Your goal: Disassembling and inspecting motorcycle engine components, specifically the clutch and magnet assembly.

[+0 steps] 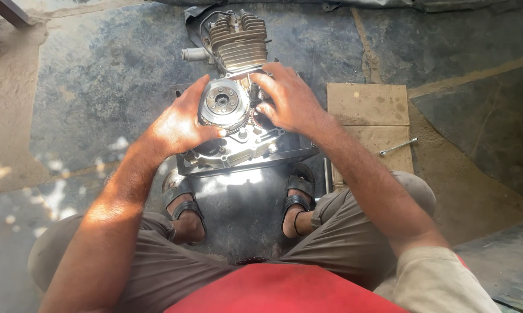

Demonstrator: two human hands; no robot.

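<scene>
The fingers of the left hand (177, 124) are curled around the left rim of the round clutch assembly (222, 103), thumb pressed along its lower edge. The fingers of the right hand (287, 101) are spread and bent, their tips set on the open crankcase (244, 145) just right of the clutch. The clutch sits in the upper half of the motorcycle engine (238, 40), which rests in a dark tray (299, 155) on the stone floor (99, 69). The clutch is judged heavy, rigid and probably oily; its rim is the likeliest hold. What lies under the right palm is hidden. A wrench (398, 146) lies on cardboard (368, 107) at the right.
</scene>
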